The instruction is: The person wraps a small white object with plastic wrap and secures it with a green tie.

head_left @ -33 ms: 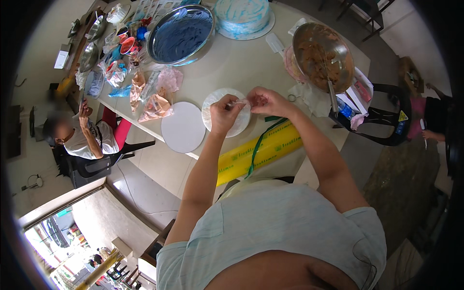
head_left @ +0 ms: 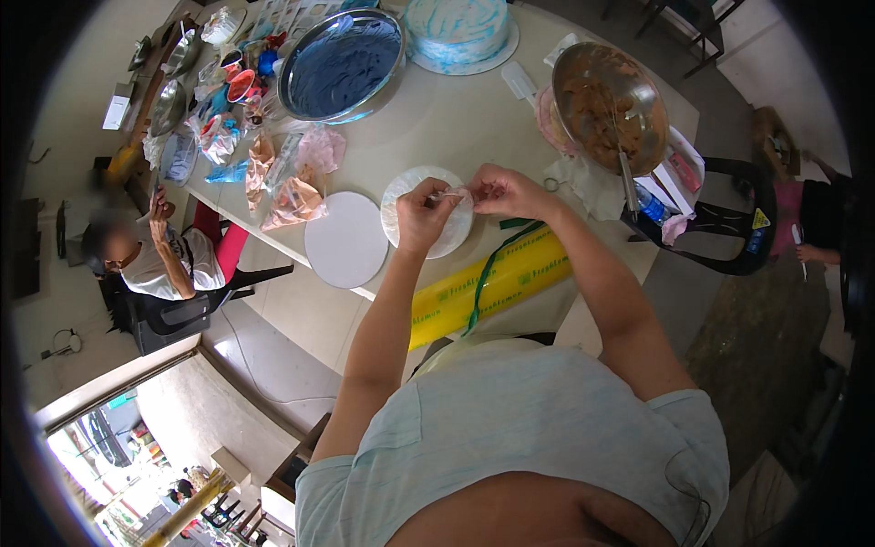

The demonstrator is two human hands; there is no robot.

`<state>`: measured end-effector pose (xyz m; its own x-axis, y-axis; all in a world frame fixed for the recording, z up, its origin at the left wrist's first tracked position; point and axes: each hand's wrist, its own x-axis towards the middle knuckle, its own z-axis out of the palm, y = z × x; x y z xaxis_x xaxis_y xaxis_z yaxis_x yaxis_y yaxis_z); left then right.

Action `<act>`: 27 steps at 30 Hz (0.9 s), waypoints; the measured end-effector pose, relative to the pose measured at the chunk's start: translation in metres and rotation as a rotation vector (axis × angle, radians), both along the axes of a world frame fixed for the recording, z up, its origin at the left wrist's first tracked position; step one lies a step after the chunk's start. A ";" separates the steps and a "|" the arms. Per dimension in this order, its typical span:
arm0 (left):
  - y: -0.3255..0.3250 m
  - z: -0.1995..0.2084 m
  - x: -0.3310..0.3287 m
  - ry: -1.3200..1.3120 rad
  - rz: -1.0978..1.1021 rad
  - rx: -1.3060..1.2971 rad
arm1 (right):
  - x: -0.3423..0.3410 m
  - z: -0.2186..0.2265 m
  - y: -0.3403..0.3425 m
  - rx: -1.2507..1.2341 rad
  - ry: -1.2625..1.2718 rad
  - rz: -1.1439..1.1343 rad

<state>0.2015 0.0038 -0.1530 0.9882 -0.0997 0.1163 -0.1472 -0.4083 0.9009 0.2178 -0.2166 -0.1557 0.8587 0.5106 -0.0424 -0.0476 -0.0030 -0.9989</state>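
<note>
Two hands, the left hand (head_left: 423, 215) and right hand (head_left: 507, 191), pinch thin plastic (head_left: 450, 194) above the white disc's (head_left: 447, 239) two-o'clock side; light, even fingertip pressure should avoid tearing.

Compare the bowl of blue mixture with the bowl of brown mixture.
The left bowl holds dark blue mixture; the right bowl holds brown mixture. A long-handled utensil rests in the right bowl, while none shows in the left bowl. The right bowl shows bare metal inside; the left bowl's inside is mostly covered in blue. Both are round and metal.
</note>
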 end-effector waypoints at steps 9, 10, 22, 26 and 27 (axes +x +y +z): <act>0.000 -0.004 -0.001 0.000 -0.012 -0.070 | 0.011 0.007 -0.009 -0.215 -0.176 0.186; 0.000 -0.005 0.000 0.001 -0.015 -0.080 | 0.010 0.007 -0.009 -0.196 -0.124 0.176; 0.000 -0.005 0.003 0.005 0.015 -0.050 | 0.012 -0.003 -0.005 -0.219 -0.068 0.084; -0.006 0.014 0.002 0.104 0.048 0.024 | 0.011 -0.011 -0.006 -0.093 0.008 0.123; -0.005 0.011 0.003 0.106 0.046 0.005 | 0.012 -0.011 -0.005 -0.093 0.007 0.123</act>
